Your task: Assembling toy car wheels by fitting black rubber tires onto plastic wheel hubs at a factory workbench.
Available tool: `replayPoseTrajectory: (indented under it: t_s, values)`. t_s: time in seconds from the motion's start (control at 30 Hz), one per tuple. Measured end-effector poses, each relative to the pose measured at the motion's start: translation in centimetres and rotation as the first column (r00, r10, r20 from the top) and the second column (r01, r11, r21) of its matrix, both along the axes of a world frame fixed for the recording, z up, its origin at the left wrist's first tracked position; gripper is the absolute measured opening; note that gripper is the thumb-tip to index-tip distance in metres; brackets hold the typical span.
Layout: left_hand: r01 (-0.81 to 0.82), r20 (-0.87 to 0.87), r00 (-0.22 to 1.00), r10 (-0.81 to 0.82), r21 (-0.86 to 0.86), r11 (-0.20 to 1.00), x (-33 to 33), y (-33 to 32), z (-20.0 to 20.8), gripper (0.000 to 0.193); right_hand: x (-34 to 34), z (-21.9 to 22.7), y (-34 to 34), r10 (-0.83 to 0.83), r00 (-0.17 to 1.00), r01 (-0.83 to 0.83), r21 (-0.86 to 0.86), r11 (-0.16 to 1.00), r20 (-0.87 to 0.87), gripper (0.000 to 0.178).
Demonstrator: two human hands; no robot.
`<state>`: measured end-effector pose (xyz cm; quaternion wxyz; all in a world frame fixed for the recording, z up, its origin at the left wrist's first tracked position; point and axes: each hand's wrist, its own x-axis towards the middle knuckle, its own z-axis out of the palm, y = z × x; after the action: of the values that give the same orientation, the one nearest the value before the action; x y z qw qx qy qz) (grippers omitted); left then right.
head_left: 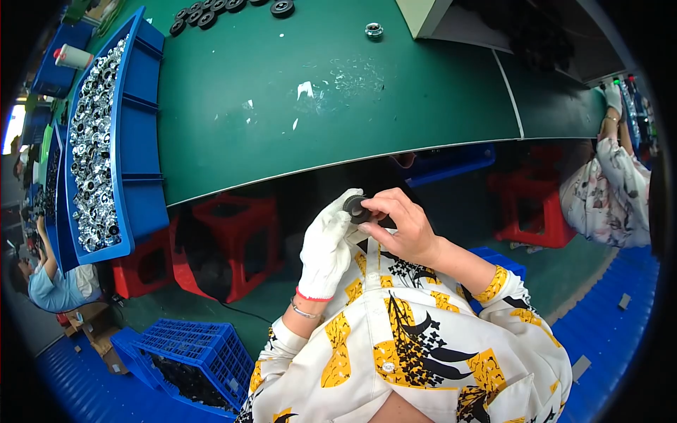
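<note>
A small black round part (357, 207), ring-like in shape, is held between my two hands in front of my chest, just off the table's near edge. My left hand (326, 248), in a white knitted glove with a red cuff, is closed around its left side. From the right, my bare right hand (407, 229) pinches the same part with thumb and fingers. The fingers hide some of it, so its exact kind cannot be told. On the green table (233, 120), farther off, lie several black round pieces (206, 19) and one silver metal piece (374, 30).
A blue bin (141, 141) full of shiny metal fittings (95, 148) stands at the table's left. Red stools (236, 247) sit below the edge, with a blue crate (201, 345) at lower left. Other people (60, 285) work at both sides, one (610, 187) at far right.
</note>
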<state>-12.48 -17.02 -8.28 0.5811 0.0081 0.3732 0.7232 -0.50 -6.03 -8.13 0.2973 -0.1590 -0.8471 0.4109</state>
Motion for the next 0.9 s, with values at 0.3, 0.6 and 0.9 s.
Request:
replayPoseTrajectory:
  t_s: [0.3,0.6,0.9]
  values:
    - [0.024,-0.164,0.986,-0.030,-0.042,0.999,0.0,-0.2,0.4,0.046,-0.2,0.0,0.0,0.019,0.999,-0.015,-0.114,0.993,0.036,0.049]
    - [0.003,-0.286,0.958,-0.034,-0.108,0.994,0.0,-0.4,0.6,0.045,-0.4,-0.2,0.0,0.016,0.999,-0.008,-0.159,0.987,0.045,0.049]
    - [-0.044,-0.195,0.981,0.020,-0.118,0.992,-0.7,-0.3,1.1,0.041,-1.2,1.9,2.3,0.100,0.995,-0.098,-0.128,0.987,0.013,0.041]
